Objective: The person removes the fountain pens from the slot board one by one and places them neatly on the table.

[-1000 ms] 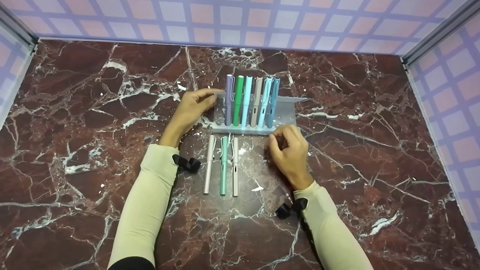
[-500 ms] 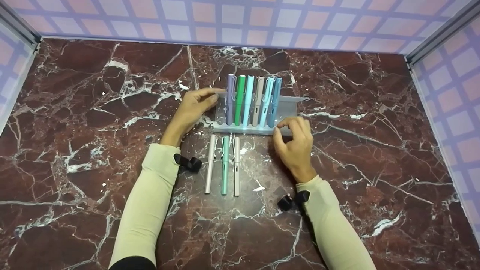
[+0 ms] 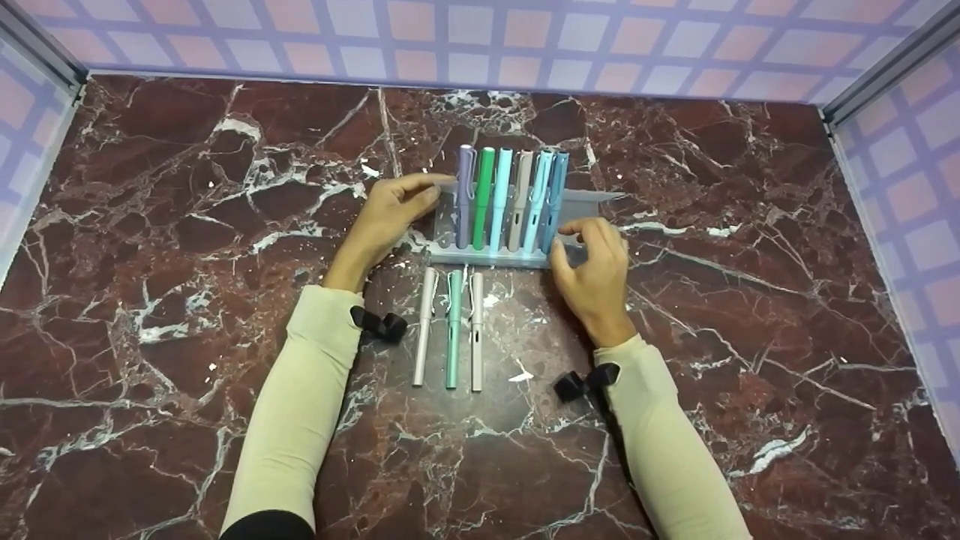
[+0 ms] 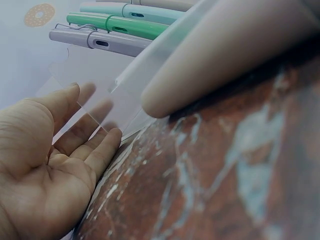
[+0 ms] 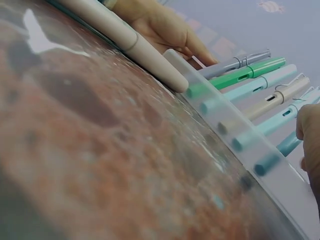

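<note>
A clear pen stand (image 3: pixel 487 259) holds several upright pens, leaning back side by side. They include a purple pen (image 3: pixel 465 199), a green pen (image 3: pixel 484 199) and a dark blue pen (image 3: pixel 556 199) at the right end. My left hand (image 3: pixel 394 206) pinches the stand's left edge; in the left wrist view the thumb lies before the clear sheet (image 4: pixel 95 75), other fingers behind it. At the stand's right front, my right hand (image 3: pixel 596 266) has bent fingers, tips against or close to the dark blue pen's lower part. Whether it pinches that pen is hidden.
In front of the stand lie three capped pens: a pale pinkish pen (image 3: pixel 424 330), a mint green pen (image 3: pixel 454 330) and a beige pen (image 3: pixel 477 334). The tabletop (image 3: pixel 225 420) is dark red marbled. Checked panels (image 3: pixel 502 45) enclose its back and sides.
My right hand has moved up from the stand's front right corner toward the dark blue pen, its thumb and index finger spreading slightly. My left hand keeps its pinch on the stand.
</note>
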